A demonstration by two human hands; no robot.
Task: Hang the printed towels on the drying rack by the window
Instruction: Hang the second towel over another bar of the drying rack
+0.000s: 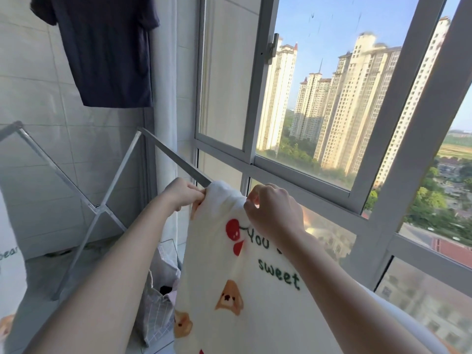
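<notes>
A cream printed towel (229,284) with cherries, bear faces and green lettering hangs down in front of me. Its top is bunched over the near end of a grey bar (173,157) of the metal drying rack (102,205) by the window. My left hand (182,194) pinches the towel's top edge on the left side, at the bar. My right hand (274,210) grips the bunched top edge on the right. A second printed towel (10,267) shows at the far left edge, partly cut off.
A dark T-shirt (107,49) hangs high on the tiled wall at the left. A laundry bag (158,300) with clothes stands on the floor under the rack. The grey window frame (301,180) runs close behind the towel, with high-rise blocks outside.
</notes>
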